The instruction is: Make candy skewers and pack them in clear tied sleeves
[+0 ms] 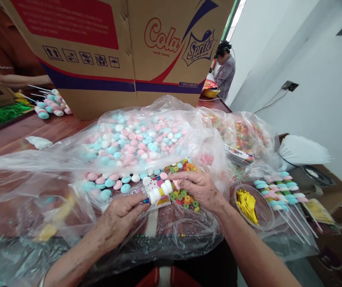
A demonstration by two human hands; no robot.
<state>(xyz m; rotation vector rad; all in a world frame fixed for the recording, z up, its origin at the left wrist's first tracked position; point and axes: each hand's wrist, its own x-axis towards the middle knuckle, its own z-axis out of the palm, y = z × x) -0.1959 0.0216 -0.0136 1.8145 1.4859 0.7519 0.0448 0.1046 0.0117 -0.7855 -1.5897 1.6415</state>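
Low over the table in front of me is a short marshmallow skewer [160,192], with white marshmallows and a yellow piece between them. My left hand [123,215] is closed in a pinch at its left end, where a small dark blue bit shows by the fingertips. At the other end, the thumb and fingers of my right hand [199,189] are closed on a pink marshmallow [176,184]. The stick itself is hidden. Just behind the skewer lies a printed card [152,182]. Colourful gummy rings [185,199] are spread beneath my right hand.
A clear plastic bag [171,104] of pastel marshmallows [133,139] lies ahead, before a large carton [159,89]. On the right are a tub [271,217] of gold ties [246,205] and finished skewers [281,187]. Another person [226,73] stands farther back.
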